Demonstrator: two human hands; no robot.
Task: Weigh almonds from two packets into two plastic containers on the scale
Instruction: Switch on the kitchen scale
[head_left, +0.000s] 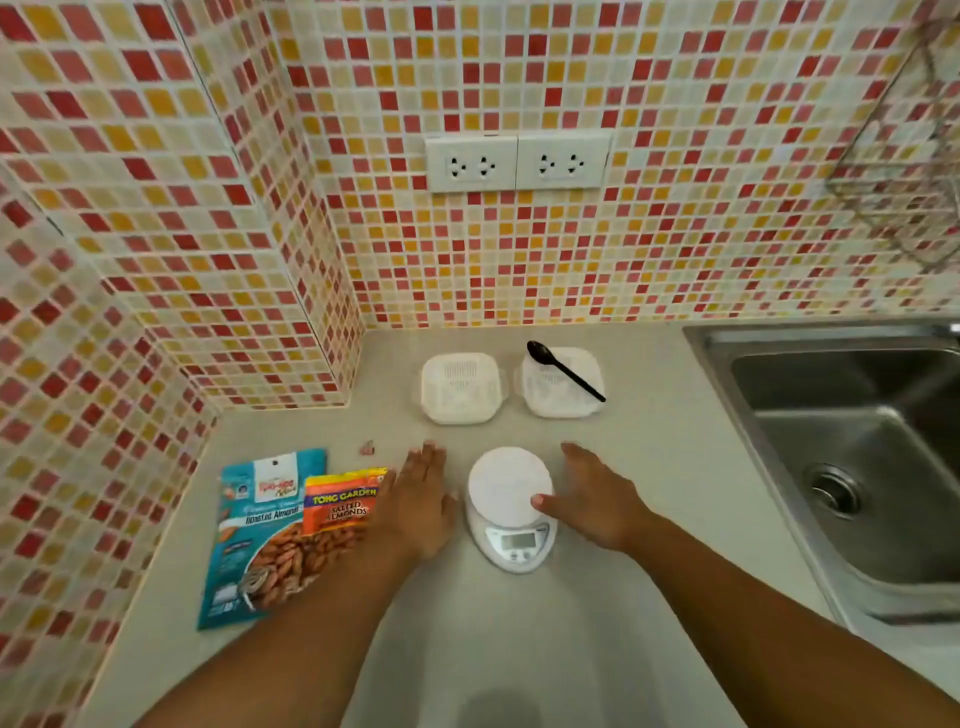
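A white kitchen scale (510, 506) with a round platform stands on the grey counter, nothing on it. My left hand (420, 506) lies flat and open just left of it, its edge over the orange salted-almonds packet (340, 501). That packet overlaps a larger blue roasted-almonds packet (257, 540). My right hand (597, 499) rests open to the right of the scale, its thumb touching the platform's rim. Behind the scale sit two white plastic containers, the left one (462, 388) and the right one (561, 384). A black spoon (565, 370) lies across the right container.
A steel sink (852, 441) fills the counter's right side. Mosaic-tiled walls close the back and left, with a jutting tiled corner (332, 322) near the left container. Wall sockets (517, 162) sit above. A small pink clip (368, 447) lies behind the packets.
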